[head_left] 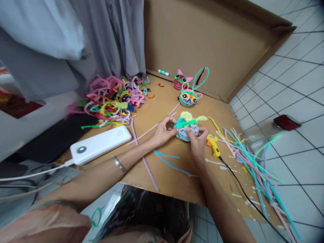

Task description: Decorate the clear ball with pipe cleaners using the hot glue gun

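Note:
Between my two hands, just above the cardboard surface, is a round pipe-cleaner craft (188,130) in teal, green and pale purple, with yellow ear-like pieces on top. My left hand (165,130) pinches its left side, thumb and fingers closed at the teal part. On the other side my right hand (197,136) grips it, with the thumb pressed on its front. A yellow glue gun (214,145) lies right beside my right hand, its black cord running toward the lower right. Blue pipe cleaners (172,161) rest on the cardboard below my hands.
Two finished-looking animal faces (187,98) and a glue stick (163,72) stand at the back. A tangled pile of pipe cleaners (113,98) and a white power bank (101,145) are left. Straight pipe cleaners (255,168) overhang the right edge, near a clear jar (263,131).

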`<action>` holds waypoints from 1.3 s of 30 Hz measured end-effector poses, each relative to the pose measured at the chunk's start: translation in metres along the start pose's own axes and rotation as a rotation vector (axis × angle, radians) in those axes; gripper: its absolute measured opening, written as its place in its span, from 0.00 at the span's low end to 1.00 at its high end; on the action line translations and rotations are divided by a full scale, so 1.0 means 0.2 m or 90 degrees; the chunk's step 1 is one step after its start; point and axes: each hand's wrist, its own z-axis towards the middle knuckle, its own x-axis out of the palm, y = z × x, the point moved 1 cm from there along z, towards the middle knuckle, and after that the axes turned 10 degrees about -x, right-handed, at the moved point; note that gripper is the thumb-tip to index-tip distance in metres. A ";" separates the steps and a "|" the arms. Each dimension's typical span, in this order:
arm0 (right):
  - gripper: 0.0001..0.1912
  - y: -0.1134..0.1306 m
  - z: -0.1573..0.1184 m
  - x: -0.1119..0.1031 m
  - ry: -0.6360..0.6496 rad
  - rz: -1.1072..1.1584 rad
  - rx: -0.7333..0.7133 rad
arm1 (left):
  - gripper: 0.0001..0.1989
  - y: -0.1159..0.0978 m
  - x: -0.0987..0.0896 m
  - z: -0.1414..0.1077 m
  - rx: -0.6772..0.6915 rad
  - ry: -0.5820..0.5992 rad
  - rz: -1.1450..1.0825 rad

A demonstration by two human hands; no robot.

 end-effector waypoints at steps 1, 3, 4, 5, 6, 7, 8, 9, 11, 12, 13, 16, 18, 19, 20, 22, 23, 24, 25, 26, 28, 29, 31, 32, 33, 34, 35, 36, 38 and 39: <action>0.28 0.00 0.00 0.00 0.000 -0.001 0.002 | 0.21 0.00 0.00 0.00 -0.003 -0.001 0.004; 0.29 0.00 0.00 0.00 0.000 0.006 0.012 | 0.20 0.01 0.00 0.01 0.000 -0.003 0.006; 0.29 0.00 0.00 0.00 0.001 0.011 0.018 | 0.20 0.01 0.00 0.01 0.005 -0.005 0.008; 0.29 0.01 0.01 0.00 0.002 0.019 0.025 | 0.19 0.01 0.00 0.01 0.009 -0.005 0.009; 0.30 0.01 0.01 0.00 0.004 0.028 0.033 | 0.18 0.02 0.00 0.01 0.013 -0.004 0.012; 0.31 0.01 0.01 0.00 0.003 0.035 0.039 | 0.17 0.02 0.01 0.01 0.016 -0.002 0.012; 0.31 0.02 0.01 0.00 0.003 0.040 0.043 | 0.16 0.02 0.01 0.01 0.018 0.003 0.010; 0.31 0.02 0.00 0.00 0.001 0.043 0.044 | 0.16 0.02 0.01 0.01 0.020 0.009 0.007; 0.30 0.02 0.00 0.00 -0.004 0.045 0.038 | 0.14 0.01 0.02 0.00 0.025 0.017 0.009; 0.30 0.02 0.00 0.00 -0.006 0.043 0.034 | 0.13 0.01 0.02 0.00 0.029 0.017 0.017; 0.30 0.01 0.00 0.00 -0.008 0.041 0.031 | 0.11 0.00 0.02 0.00 0.034 0.014 0.030; 0.30 0.00 0.01 0.00 -0.008 0.038 0.024 | 0.05 -0.02 0.01 -0.01 0.056 0.007 0.086; 0.30 0.00 0.01 0.00 -0.010 0.037 0.021 | 0.03 -0.02 0.00 0.00 0.067 0.008 0.113; 0.30 0.00 0.01 0.00 -0.012 0.038 0.020 | 0.05 -0.01 0.00 0.00 0.070 0.010 0.120; 0.30 0.01 0.01 0.00 -0.014 0.041 0.020 | 0.05 -0.01 0.00 0.00 0.070 0.012 0.123; 0.30 0.01 0.01 0.00 -0.016 0.049 0.024 | 0.06 0.00 0.00 0.01 0.069 0.014 0.125; 0.30 0.01 0.01 0.00 -0.016 0.054 0.025 | 0.05 0.00 0.00 0.01 0.069 0.013 0.127; 0.30 0.01 0.01 0.00 -0.016 0.058 0.027 | 0.05 0.00 0.00 0.01 0.070 0.014 0.130; 0.30 0.01 0.01 0.00 -0.017 0.060 0.027 | 0.05 0.00 0.00 0.01 0.073 0.013 0.132; 0.30 0.00 0.01 0.00 -0.019 0.060 0.027 | 0.05 0.01 0.00 0.01 0.077 0.012 0.134; 0.30 0.00 0.01 0.00 -0.019 0.057 0.026 | 0.05 0.01 0.00 0.01 0.084 0.009 0.138; 0.30 0.00 0.01 0.00 -0.020 0.052 0.026 | 0.05 0.01 0.00 0.01 0.087 0.007 0.141; 0.30 0.00 0.01 0.00 -0.018 0.047 0.024 | 0.06 0.00 0.00 0.01 0.087 0.001 0.152; 0.29 0.00 0.01 0.00 -0.017 0.046 0.023 | 0.06 0.00 0.00 0.00 0.086 -0.002 0.158; 0.29 0.01 0.01 0.01 -0.017 0.046 0.022 | 0.07 0.00 0.00 0.00 0.084 -0.003 0.162; 0.29 0.01 0.01 0.01 -0.019 0.046 0.021 | 0.08 -0.01 -0.01 0.00 0.082 -0.003 0.166; 0.29 0.01 0.00 0.01 -0.018 0.047 0.022 | 0.09 -0.01 -0.01 0.00 0.081 0.000 0.167; 0.29 0.01 0.00 0.01 -0.018 0.048 0.023 | 0.10 -0.01 -0.01 0.00 0.081 0.006 0.168; 0.29 0.00 0.01 0.01 -0.023 0.050 0.025 | 0.10 -0.02 -0.01 0.00 0.079 0.019 0.166; 0.29 0.00 0.01 0.01 -0.024 0.051 0.026 | 0.10 -0.03 -0.02 -0.01 0.077 0.023 0.164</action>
